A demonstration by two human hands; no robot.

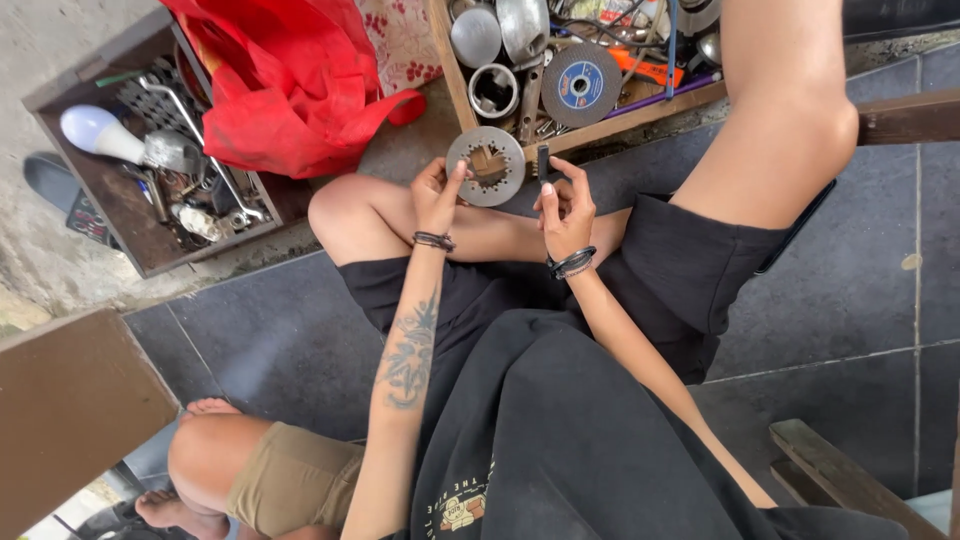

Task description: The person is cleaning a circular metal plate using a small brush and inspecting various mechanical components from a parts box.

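My left hand (pixel 437 192) grips a round grey metal disc (pixel 487 165) with holes around its rim and a cut-out centre, thumb and fingers on its left edge. My right hand (pixel 565 210) holds a small dark bar-shaped piece (pixel 543 162) upright between thumb and fingers, just right of the disc. Both hands hover over my bare knees; I sit in black shorts and a black shirt.
A wooden tray (pixel 620 115) ahead holds a grinding disc (pixel 581 84), metal rings and tools. A red bag (pixel 290 90) lies left of it. Another box (pixel 150 240) holds a light bulb (pixel 95 132) and wrenches. Another person's legs (pixel 230 460) sit bottom left.
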